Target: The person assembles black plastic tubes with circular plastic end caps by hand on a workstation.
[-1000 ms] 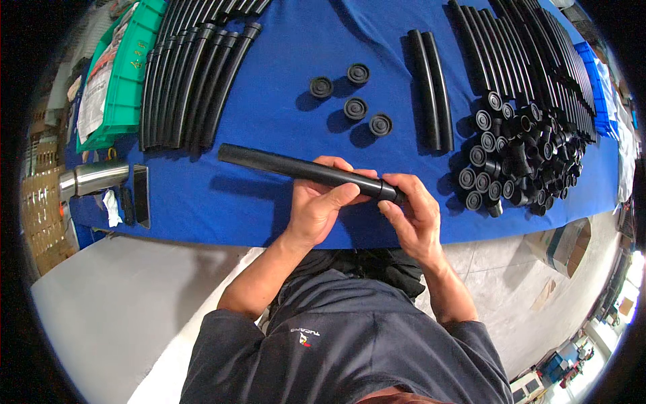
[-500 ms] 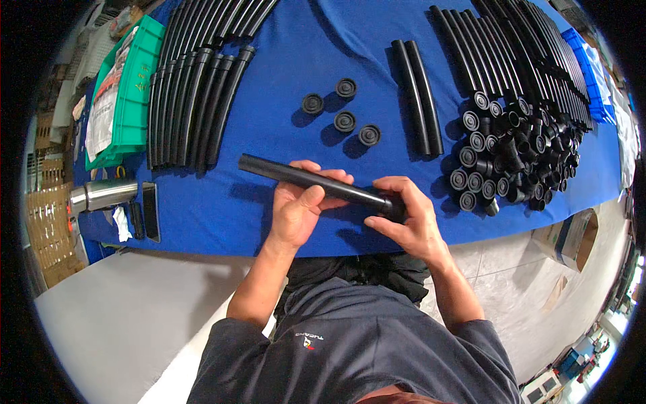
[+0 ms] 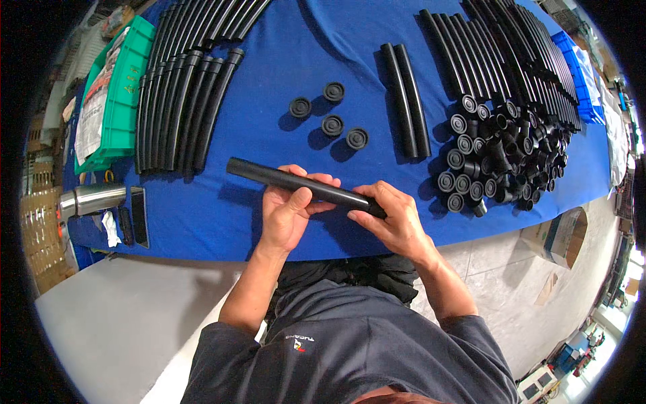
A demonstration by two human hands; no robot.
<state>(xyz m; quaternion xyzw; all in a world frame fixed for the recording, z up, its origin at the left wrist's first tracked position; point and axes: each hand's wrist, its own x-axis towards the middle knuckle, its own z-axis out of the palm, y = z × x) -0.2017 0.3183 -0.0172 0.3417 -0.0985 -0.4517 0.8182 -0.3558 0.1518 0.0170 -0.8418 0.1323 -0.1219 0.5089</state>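
Observation:
A straight black tube (image 3: 303, 182) lies slantwise across both hands above the front of the blue-covered table, its left end higher up in the picture. My left hand (image 3: 286, 212) holds it near the middle, thumb on top and fingers behind. My right hand (image 3: 390, 219) grips the right end between thumb and fingers; that end is partly hidden by the hand, and I cannot tell whether a cap sits on it. Beyond the hands stand several round black caps (image 3: 332, 125) in a loose group.
Two black tubes (image 3: 406, 101) lie side by side right of the caps. Farther right are a pile of black fittings (image 3: 498, 155) and rows of tubes (image 3: 464, 54). Left are tubes with collars (image 3: 182, 114), a green crate (image 3: 128, 101), a metal cylinder (image 3: 101, 198) and a phone (image 3: 139, 217).
The whole view has shifted slightly, so the table things sit farther left. A dark collar-like end visible at my right fingers earlier is now covered, the fingers being closer around the tube's end.

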